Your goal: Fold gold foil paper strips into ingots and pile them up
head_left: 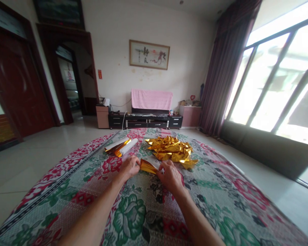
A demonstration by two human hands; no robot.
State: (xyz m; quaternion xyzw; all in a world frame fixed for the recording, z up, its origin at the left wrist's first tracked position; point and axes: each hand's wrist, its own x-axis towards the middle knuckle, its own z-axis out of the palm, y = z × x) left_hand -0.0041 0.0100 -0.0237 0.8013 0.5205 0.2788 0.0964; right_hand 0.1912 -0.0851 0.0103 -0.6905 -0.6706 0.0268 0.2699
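Note:
A strip of gold foil paper (148,166) with a pale side is stretched between my two hands, low over the flowered cloth. My left hand (130,166) pinches its left end, and my right hand (170,174) grips the right end with thumb and fingers closed. Just beyond my right hand lies a heap of folded gold foil pieces (170,148), shiny and pointed. Past my left hand, sheets of gold and white paper (127,147) rest loosely curled on the cloth.
The patterned tablecloth (207,212) covers a large rounded surface under my arms. Across the floor stand a low black cabinet (150,121) and a screen draped with a pink cloth (152,99). A purple curtain (218,75) hangs beside the bright window at right.

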